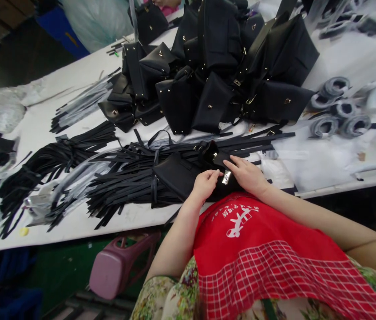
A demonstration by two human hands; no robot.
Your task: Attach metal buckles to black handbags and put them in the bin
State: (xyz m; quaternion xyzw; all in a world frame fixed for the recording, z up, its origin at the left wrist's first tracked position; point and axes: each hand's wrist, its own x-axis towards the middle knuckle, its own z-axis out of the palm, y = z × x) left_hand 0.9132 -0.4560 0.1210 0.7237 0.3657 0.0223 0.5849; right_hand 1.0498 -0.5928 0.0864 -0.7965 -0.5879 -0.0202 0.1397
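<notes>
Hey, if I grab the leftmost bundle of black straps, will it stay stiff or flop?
The leftmost bundle likely flops, since its straps curve along their length. Its splayed near ends might trail or tangle. Each narrow strap seems light.

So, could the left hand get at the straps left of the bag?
Probably yes: the straps lie uncovered there, with only the low-lying bag between them and the left hand. Its fingers are near the clasp, though.
</notes>
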